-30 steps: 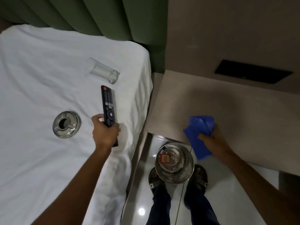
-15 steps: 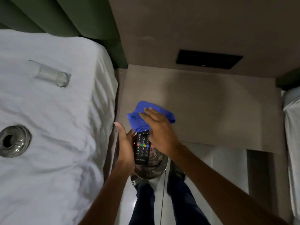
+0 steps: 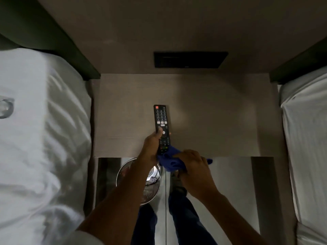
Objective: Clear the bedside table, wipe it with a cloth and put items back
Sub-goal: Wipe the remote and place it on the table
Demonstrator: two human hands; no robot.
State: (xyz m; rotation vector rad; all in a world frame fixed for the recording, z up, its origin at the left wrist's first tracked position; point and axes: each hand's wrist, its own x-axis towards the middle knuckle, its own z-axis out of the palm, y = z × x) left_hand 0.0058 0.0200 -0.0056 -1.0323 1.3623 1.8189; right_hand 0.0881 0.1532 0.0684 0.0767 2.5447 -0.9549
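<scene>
The bedside table (image 3: 221, 121) is a pale wood-grain top between two beds. A black remote control (image 3: 161, 119) points away from me over the table's front middle. My left hand (image 3: 152, 147) grips its lower half, thumb on the buttons. My right hand (image 3: 192, 167) holds a crumpled blue cloth (image 3: 170, 162) against the remote's near end, at the table's front edge. A clear drinking glass (image 3: 6, 107) lies on the white bed at the far left edge of the view, partly cut off.
A white bed (image 3: 44, 147) runs along the left and another white bed (image 3: 306, 147) along the right. A round metal bin (image 3: 152, 184) stands on the floor under my left forearm, by my feet. A dark wall panel (image 3: 190, 59) sits above the table.
My left hand lifted the remote off the left bed and brought it over the table. My right hand with the cloth moved from the remote's top to its near end. My view swung right.
</scene>
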